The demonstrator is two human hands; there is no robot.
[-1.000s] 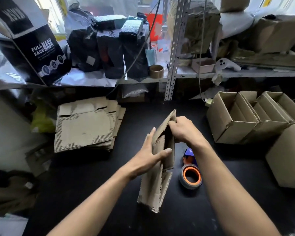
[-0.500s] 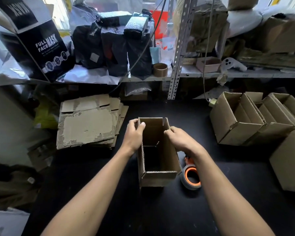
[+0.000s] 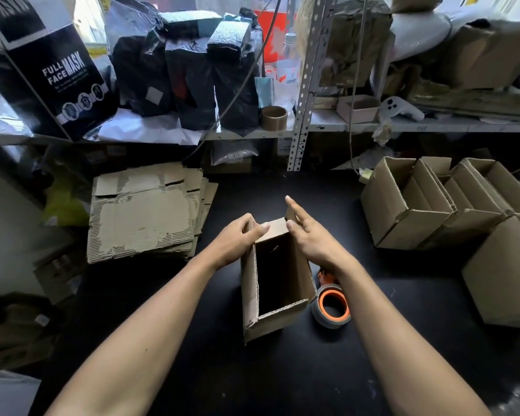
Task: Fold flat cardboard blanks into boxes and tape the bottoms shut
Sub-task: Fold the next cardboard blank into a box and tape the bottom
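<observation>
A cardboard box [image 3: 278, 283], opened up into a tube, is stood on the middle of a black table [image 3: 192, 370]. Its far flap is folded down over the opening. The flap is pressed by the thumb of the left hand [image 3: 236, 240], and the fingers of that hand are curled round the box's far left corner. The right hand [image 3: 309, 235] is laid against the box's right wall with its fingers straight and spread; nothing is gripped by it.

A roll of tape [image 3: 332, 306] with an orange core is seen lying flat just beside the box, on its right. A stack of flat cardboard blanks [image 3: 146, 214] is piled on the table to the left, well apart from the box. Folded boxes [image 3: 427, 205] are lined up on the right, open tops up.

Behind the table, a metal shelf [image 3: 357, 126] is filled with things: black bags [image 3: 189, 73], a dark box marked "FULL FACE MASK" [image 3: 54, 70], and a brown tape roll [image 3: 273, 117].
</observation>
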